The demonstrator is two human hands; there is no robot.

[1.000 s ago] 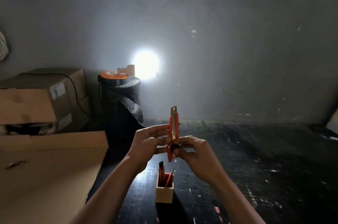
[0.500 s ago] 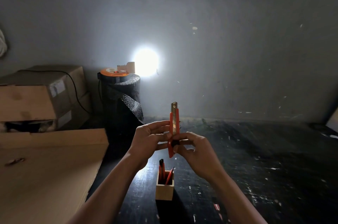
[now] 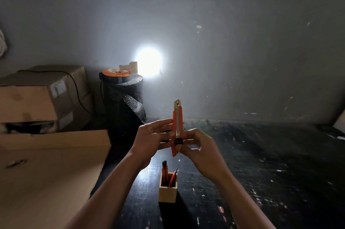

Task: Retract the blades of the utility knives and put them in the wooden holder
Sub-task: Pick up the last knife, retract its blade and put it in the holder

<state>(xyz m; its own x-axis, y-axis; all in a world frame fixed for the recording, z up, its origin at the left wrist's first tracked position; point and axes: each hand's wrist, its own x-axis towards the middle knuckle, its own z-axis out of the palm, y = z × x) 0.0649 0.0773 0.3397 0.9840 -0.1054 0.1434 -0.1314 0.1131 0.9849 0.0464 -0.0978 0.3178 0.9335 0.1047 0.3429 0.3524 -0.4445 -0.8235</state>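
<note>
I hold an orange utility knife upright in front of me, its metal tip pointing up and only a short piece of metal showing above the orange body. My left hand grips its left side with the fingers. My right hand holds the lower part, thumb by the black slider knob. Below, on the dark table, stands a small square wooden holder with two orange knives sticking out of it.
The dark, paint-flecked table stretches right. A big cardboard box lies at the left edge, more boxes behind it. A black roll with an orange cable reel and a bright lamp stands at the back.
The knife and both hands have risen slightly in view. The black slider now sits low on the handle, and less blade shows at the top than a second ago.
</note>
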